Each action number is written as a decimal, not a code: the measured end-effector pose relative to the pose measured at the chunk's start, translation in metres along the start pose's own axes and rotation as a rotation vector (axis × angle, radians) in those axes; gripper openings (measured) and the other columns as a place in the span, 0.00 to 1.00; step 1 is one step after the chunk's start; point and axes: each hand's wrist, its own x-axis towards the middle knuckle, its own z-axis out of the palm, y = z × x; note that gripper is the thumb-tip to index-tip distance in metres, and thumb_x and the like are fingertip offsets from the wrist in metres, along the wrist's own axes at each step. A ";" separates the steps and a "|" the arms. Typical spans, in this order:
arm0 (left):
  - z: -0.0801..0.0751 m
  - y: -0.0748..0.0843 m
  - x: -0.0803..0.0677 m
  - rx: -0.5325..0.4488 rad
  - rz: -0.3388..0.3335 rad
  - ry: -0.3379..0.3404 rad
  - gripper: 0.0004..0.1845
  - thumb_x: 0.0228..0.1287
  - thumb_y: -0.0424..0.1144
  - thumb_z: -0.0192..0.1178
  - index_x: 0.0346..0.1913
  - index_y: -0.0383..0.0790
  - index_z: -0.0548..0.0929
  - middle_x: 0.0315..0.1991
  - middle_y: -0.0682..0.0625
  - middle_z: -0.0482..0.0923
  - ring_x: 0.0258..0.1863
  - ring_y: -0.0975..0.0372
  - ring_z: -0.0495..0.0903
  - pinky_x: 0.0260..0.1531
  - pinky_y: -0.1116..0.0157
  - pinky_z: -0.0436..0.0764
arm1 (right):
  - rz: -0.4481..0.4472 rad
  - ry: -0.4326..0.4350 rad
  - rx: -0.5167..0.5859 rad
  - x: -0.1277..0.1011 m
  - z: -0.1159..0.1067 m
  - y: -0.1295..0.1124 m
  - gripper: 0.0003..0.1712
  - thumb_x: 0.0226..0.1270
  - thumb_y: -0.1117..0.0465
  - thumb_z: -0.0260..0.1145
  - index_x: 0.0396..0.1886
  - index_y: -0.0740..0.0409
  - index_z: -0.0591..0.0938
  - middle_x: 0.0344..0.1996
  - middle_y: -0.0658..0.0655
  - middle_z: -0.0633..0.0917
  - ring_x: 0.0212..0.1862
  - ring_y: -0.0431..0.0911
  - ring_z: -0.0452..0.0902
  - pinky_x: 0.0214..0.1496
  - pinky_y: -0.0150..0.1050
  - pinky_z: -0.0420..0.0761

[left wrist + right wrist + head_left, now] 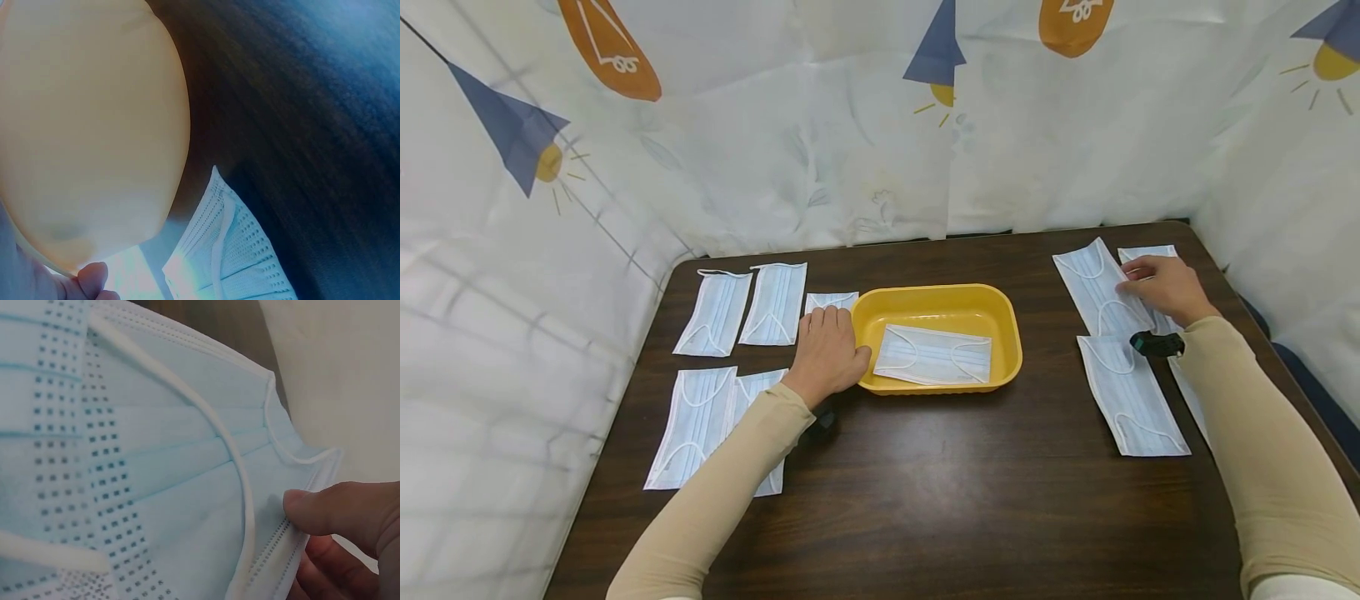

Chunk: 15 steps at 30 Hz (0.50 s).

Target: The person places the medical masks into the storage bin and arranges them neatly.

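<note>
Head view: hands [825, 350] on masks [831, 302].

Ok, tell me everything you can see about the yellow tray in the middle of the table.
The yellow tray is a shallow rounded rectangle with a rolled rim, and looks like smooth plastic. It sits flat and upright near the middle of the dark wood table. One pale blue face mask lies flat inside it, ear loops showing. The left hand rests against its left end. Another mask lies just outside that end, partly under the hand.
</note>
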 end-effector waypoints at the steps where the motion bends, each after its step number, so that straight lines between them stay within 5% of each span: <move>1: 0.000 0.000 0.000 -0.001 0.001 0.001 0.18 0.64 0.46 0.48 0.42 0.32 0.73 0.38 0.40 0.71 0.44 0.45 0.68 0.53 0.48 0.67 | 0.000 -0.001 0.005 0.000 -0.001 0.000 0.29 0.74 0.54 0.63 0.66 0.68 0.75 0.60 0.79 0.79 0.59 0.70 0.74 0.56 0.64 0.75; 5: 0.000 0.000 0.000 -0.004 -0.001 -0.004 0.18 0.64 0.46 0.49 0.43 0.32 0.73 0.38 0.40 0.70 0.44 0.45 0.68 0.53 0.48 0.67 | -0.001 -0.009 0.016 -0.001 -0.004 0.002 0.28 0.76 0.53 0.62 0.66 0.67 0.75 0.60 0.79 0.79 0.57 0.69 0.76 0.46 0.48 0.80; 9: -0.001 0.000 0.000 -0.001 -0.003 -0.009 0.18 0.65 0.46 0.49 0.43 0.31 0.73 0.38 0.40 0.70 0.45 0.45 0.68 0.54 0.48 0.67 | 0.001 -0.034 0.027 -0.001 -0.008 0.003 0.28 0.77 0.52 0.62 0.67 0.67 0.75 0.61 0.78 0.79 0.54 0.62 0.78 0.39 0.32 0.74; 15: -0.001 -0.001 -0.001 -0.002 0.004 -0.007 0.18 0.64 0.46 0.48 0.43 0.31 0.73 0.38 0.39 0.71 0.45 0.45 0.68 0.54 0.48 0.68 | 0.015 -0.060 0.077 -0.003 -0.013 0.001 0.30 0.76 0.51 0.63 0.68 0.66 0.74 0.62 0.77 0.78 0.40 0.35 0.78 0.39 0.27 0.75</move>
